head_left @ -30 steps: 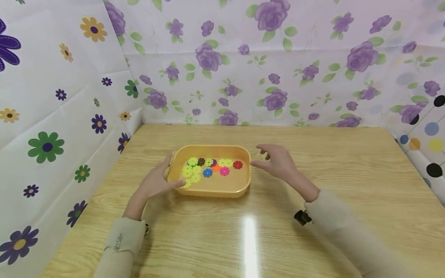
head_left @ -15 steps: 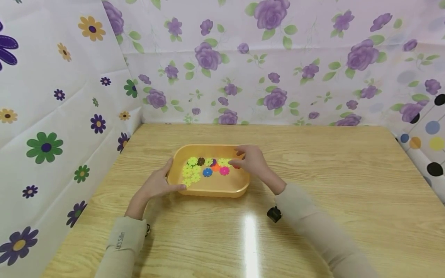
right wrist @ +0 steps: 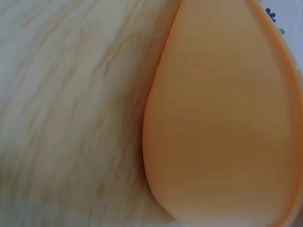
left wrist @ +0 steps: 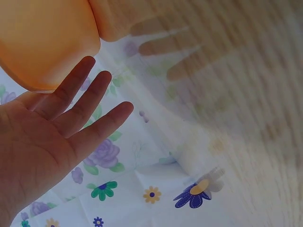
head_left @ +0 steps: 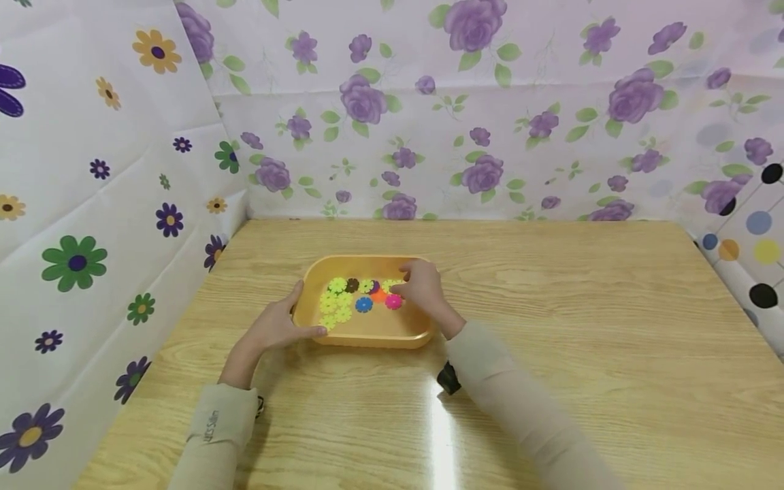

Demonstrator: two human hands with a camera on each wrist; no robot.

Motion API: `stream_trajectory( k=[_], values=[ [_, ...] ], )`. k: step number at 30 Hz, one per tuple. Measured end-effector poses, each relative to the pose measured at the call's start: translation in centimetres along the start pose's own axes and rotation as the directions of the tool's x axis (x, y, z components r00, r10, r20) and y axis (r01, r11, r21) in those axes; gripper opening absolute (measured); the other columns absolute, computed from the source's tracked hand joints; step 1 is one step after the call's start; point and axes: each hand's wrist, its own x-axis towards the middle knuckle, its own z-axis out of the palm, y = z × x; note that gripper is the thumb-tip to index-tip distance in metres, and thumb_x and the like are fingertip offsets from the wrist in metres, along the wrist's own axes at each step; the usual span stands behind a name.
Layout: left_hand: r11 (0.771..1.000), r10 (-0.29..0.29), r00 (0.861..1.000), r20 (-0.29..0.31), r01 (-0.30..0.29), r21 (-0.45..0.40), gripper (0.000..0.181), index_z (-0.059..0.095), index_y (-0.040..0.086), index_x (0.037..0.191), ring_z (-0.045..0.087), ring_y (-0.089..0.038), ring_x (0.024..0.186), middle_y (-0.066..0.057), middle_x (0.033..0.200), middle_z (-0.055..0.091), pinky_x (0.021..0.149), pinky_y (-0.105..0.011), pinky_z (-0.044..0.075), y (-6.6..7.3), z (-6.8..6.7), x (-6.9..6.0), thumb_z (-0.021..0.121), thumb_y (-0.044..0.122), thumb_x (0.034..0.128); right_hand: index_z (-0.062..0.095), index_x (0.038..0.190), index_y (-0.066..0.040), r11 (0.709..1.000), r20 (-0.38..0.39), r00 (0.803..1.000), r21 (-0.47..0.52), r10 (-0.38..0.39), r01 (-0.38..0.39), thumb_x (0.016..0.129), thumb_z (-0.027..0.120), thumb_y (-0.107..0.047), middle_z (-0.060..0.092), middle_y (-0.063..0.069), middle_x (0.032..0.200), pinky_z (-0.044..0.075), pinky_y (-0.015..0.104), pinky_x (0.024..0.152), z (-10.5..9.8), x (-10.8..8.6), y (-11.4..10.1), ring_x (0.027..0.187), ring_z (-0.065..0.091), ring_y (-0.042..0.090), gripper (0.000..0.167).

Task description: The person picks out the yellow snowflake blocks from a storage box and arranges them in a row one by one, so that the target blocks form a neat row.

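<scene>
Floral sheeting behind; wood-grain table beneath. Left hand: fingers straight, spread, at the left end of a yellow-orange tray resting on the table. Inside: flower-shaped discs, comprising a yellow-green cluster, brown disc, blue disc, pink disc. Right hand: apart from the left, over the tray's right end, fingers bent; cannot tell whether it grips a disc.

The yellow-orange rectangular plastic tray stands on the pale wood-grain table. Inside it, most yellow flower-shaped discs lie at the left; to the right of these is the blue flower-shaped disc, and further right the pink flower-shaped disc. The left hand is at the tray's left end, the right hand above its right part. Behind the table there hangs the white rose-printed sheet.
</scene>
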Motion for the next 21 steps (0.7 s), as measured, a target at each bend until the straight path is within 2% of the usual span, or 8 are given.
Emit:
stream_trajectory(
  k=[5, 11, 15, 19, 21],
  values=[
    [1.000, -0.001, 1.000, 0.004, 0.001, -0.005, 0.110, 0.008, 0.000, 0.145, 0.039, -0.045, 0.118, -0.032, 0.137, 0.031, 0.094, -0.053, 0.033, 0.1, -0.1, -0.3, 0.074, 0.048, 0.0703, 0.064, 0.110, 0.004, 0.997, -0.048, 0.996, -0.009, 0.077, -0.077, 0.071, 0.077, -0.012, 0.064, 0.016, 0.103, 0.047, 0.032, 0.079, 1.4, 0.2, -0.3, 0.088, 0.059, 0.024, 0.044],
    [1.000, -0.007, 1.000, 0.005, 0.007, -0.007, 0.111, 0.007, 0.000, 0.145, 0.039, -0.045, 0.118, -0.032, 0.138, 0.029, 0.094, -0.053, 0.033, 0.0, -0.1, -0.3, 0.073, 0.048, 0.0700, 0.061, 0.113, 0.005, 0.981, -0.090, 0.978, 0.069, 0.189, -0.183, 0.073, 0.076, -0.012, 0.060, 0.017, 0.113, 0.042, 0.035, 0.089, 2.5, 0.2, -0.4, 0.102, 0.055, 0.027, 0.046],
    [1.000, -0.006, 1.000, 0.008, 0.006, -0.004, 0.112, 0.007, 0.000, 0.145, 0.041, -0.044, 0.117, -0.031, 0.138, 0.031, 0.093, -0.052, 0.035, 0.0, 0.0, -0.2, 0.073, 0.050, 0.0697, 0.059, 0.113, 0.005, 0.957, -0.119, 0.952, 0.097, 0.283, -0.273, 0.075, 0.074, -0.013, 0.061, 0.017, 0.108, 0.043, 0.034, 0.089, 3.0, 0.4, 0.1, 0.096, 0.056, 0.026, 0.045],
    [1.000, -0.005, 1.000, 0.008, 0.005, -0.003, 0.113, 0.007, 0.001, 0.145, 0.041, -0.044, 0.117, -0.031, 0.138, 0.031, 0.093, -0.052, 0.035, 0.0, 0.1, -0.1, 0.073, 0.052, 0.0689, 0.058, 0.112, 0.004, 0.931, -0.096, 0.931, 0.140, 0.352, -0.338, 0.076, 0.074, -0.014, 0.062, 0.015, 0.096, 0.047, 0.033, 0.080, 3.2, 0.5, 0.4, 0.078, 0.060, 0.023, 0.043],
    [1.000, -0.007, 1.000, 0.010, 0.007, 0.000, 0.113, 0.007, 0.001, 0.145, 0.041, -0.044, 0.117, -0.031, 0.138, 0.031, 0.093, -0.052, 0.035, 0.0, 0.1, -0.1, 0.072, 0.053, 0.0688, 0.058, 0.111, 0.003, 0.923, -0.087, 0.925, 0.146, 0.370, -0.356, 0.076, 0.074, -0.014, 0.061, 0.014, 0.094, 0.046, 0.032, 0.080, 3.3, 0.6, 0.4, 0.076, 0.059, 0.023, 0.042]
  ],
)
